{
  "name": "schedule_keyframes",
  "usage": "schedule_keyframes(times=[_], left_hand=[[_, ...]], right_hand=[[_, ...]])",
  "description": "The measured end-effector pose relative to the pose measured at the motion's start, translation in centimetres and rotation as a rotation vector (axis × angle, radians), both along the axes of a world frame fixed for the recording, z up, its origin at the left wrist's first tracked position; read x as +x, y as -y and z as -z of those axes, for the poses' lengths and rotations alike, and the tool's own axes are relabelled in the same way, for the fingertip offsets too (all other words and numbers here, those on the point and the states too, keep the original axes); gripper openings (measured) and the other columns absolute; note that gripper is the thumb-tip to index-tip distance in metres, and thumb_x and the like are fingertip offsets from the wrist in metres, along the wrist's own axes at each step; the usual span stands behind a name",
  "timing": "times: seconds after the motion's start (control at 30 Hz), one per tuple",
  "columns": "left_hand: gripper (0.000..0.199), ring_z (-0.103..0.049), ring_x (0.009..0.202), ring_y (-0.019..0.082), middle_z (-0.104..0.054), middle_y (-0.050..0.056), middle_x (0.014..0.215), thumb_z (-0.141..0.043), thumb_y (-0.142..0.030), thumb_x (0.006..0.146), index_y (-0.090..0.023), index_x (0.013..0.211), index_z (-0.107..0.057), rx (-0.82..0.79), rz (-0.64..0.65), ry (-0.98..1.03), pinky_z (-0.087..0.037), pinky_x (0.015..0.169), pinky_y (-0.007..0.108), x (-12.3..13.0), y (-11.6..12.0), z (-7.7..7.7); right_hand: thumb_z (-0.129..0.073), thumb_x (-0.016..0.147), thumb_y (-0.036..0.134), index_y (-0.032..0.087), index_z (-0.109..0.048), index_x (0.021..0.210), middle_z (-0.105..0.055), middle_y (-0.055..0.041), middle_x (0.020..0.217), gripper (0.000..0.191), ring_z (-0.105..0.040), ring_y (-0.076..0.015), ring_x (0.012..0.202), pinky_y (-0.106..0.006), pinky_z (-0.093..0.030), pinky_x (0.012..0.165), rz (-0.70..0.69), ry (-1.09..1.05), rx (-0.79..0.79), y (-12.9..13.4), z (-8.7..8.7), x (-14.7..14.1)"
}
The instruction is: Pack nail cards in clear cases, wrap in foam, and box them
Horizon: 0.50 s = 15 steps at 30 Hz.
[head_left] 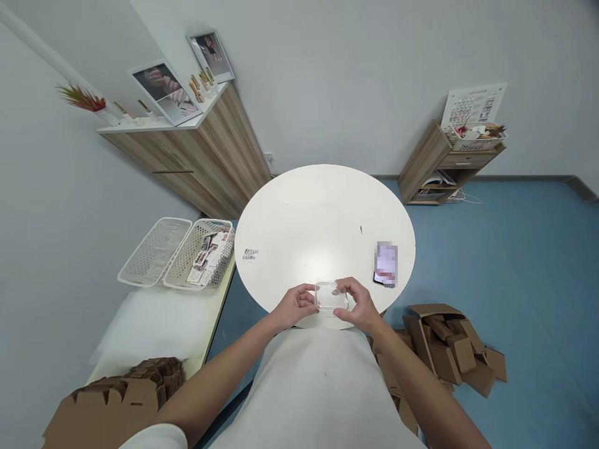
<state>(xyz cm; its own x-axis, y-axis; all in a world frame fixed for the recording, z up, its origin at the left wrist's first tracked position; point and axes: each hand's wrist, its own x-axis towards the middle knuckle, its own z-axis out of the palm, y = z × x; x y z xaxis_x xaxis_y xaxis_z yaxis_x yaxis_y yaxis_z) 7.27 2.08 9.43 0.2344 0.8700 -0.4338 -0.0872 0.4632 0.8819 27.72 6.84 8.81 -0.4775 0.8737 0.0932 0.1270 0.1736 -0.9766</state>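
Note:
Between my two hands is a small clear plastic box [331,297], held over the near edge of the white round table [322,212]. My left hand [298,304] grips its left side with bent fingers. On the opposite side, my right hand [356,304] has the thumb at the lower corner and the fingers at the upper corner. Whatever may be inside the box is too faint to make out. To the right on the tabletop lies a phone [386,264], its screen blurred. A small printed sheet of nail tips or stickers [250,254] rests at the left.
White baskets [171,252], one holding printed cards [208,257], stand on a side table at left. Folded cardboard [116,399] sits nearer. An open carton of small boxes [453,346] is on the floor at right. Wooden cabinets [234,149] line the wall.

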Motion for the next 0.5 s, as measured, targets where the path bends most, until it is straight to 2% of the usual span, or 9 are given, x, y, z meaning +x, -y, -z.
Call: schedule_keyframes(times=[0.13,0.23,0.37,0.5], left_hand=[[0.046,-0.058,0.067,0.011,-0.059,0.001,0.077,-0.069,-0.026,0.063,-0.018,0.105,-0.051,0.037,0.013,-0.050,-0.044,0.065,0.026,0.2,0.3,0.8],[0.043,-0.057,0.067,0.011,-0.059,0.003,0.078,-0.069,-0.029,0.064,-0.017,0.103,-0.053,0.047,0.042,-0.071,-0.044,0.063,0.025,0.2,0.5,1.2],[0.037,-0.057,0.068,0.011,-0.060,0.003,0.078,-0.069,-0.031,0.064,-0.016,0.096,-0.057,0.058,0.011,-0.077,-0.045,0.066,0.026,0.3,0.7,1.6],[0.037,-0.057,0.066,0.010,-0.060,0.003,0.079,-0.068,-0.030,0.065,-0.015,0.096,-0.057,0.056,-0.044,-0.083,-0.045,0.066,0.026,0.2,0.8,2.2]], right_hand=[[-0.051,0.073,0.054,0.020,-0.052,0.088,-0.056,-0.0024,0.082,0.037,-0.058,-0.0167,0.074,-0.031,-0.046,0.068,-0.033,0.055,-0.150,-0.9,-0.4,0.1],[-0.033,0.079,0.060,0.019,-0.054,0.078,-0.056,-0.0020,0.074,0.046,-0.058,-0.0158,0.069,-0.031,-0.047,0.065,0.030,0.075,-0.265,-1.5,-0.2,-0.5],[-0.031,0.078,0.063,0.018,-0.053,0.070,-0.056,-0.0030,0.072,0.051,-0.056,-0.0137,0.060,-0.030,-0.048,0.060,0.085,0.060,-0.424,-1.9,0.3,-1.9],[-0.027,0.077,0.065,0.016,-0.055,0.078,-0.056,-0.0042,0.073,0.056,-0.055,-0.0129,0.058,-0.031,-0.049,0.061,0.043,0.016,-0.538,-2.0,0.9,-2.7]])
